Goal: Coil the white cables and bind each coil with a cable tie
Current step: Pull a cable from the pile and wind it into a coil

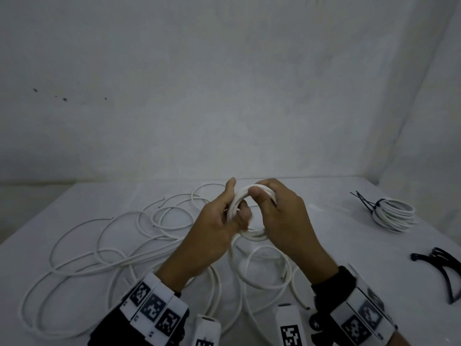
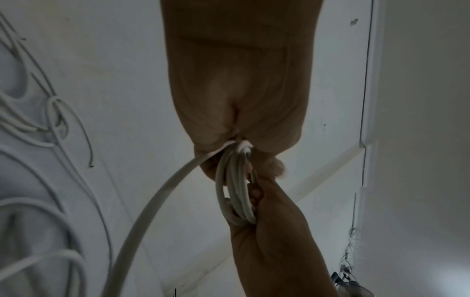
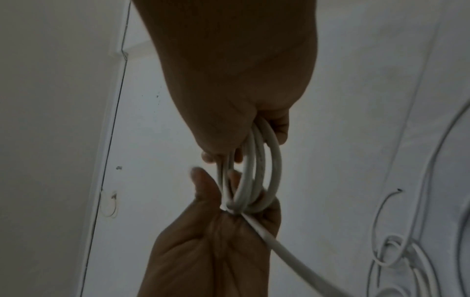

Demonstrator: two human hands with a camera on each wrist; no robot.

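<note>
Up above the table (image 1: 324, 221), both hands grip one small coil (image 1: 252, 234) of white cable between them. The left hand (image 1: 219, 226) has its fingers curled through the ring on one side, thumb pointing up, pinching the turns together; the left wrist view shows those fingers (image 2: 272, 160) closed around the strands where they bunch. The right hand (image 1: 282, 213) grips the opposite side, thumb pressed over the top of the turns and fingers wrapped behind them (the right wrist view shows several parallel strands (image 3: 257, 166) running out from under that thumb). So neither hand is spread: each is closed on the coil.

From the left hand's grip a loose tail (image 2: 152, 211) of the same cable leaves the coil and drops away toward the person. Just under the grip, nearer the person, a slack loop (image 1: 262, 268) lies on the table. Out to the left of the grip, a tangle of uncoiled white cables (image 1: 112, 245) sprawls in wide overlapping loops.

Well off to the right of the grip sits a finished coil (image 1: 394, 216), bound with a black cable tie (image 1: 369, 203) whose tail sticks out. Nearer the person on that same side, a few loose black cable ties (image 1: 444, 270) lie on the table, apart from both hands.
</note>
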